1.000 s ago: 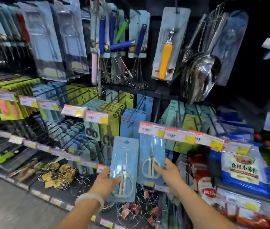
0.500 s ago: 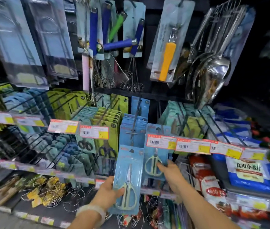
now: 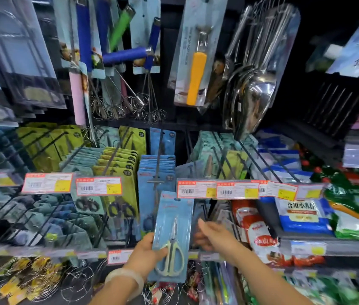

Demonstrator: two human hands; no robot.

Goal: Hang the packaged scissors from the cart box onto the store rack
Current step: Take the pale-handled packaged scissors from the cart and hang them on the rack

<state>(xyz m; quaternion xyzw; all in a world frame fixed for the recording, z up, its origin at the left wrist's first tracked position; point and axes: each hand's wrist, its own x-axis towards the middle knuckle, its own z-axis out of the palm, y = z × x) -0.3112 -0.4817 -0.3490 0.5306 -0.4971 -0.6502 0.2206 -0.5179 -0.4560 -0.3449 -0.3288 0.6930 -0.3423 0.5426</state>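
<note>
The packaged scissors [image 3: 172, 236] stand upright in front of the store rack [image 3: 196, 126], gripped at their lower left edge by the left hand [image 3: 145, 253], with the right hand [image 3: 212, 235] just to their right and apart from them. Directly behind and above them a row of like packs [image 3: 157, 167] hangs on a hook [image 3: 157, 159], the price tags [image 3: 218, 190] lining the hook ends left and right. Whisks [image 3: 130, 106] and ladles [image 3: 251, 84] hang on the tier above, and bagged goods [image 3: 301, 216] lie on the shelf at right.
</note>
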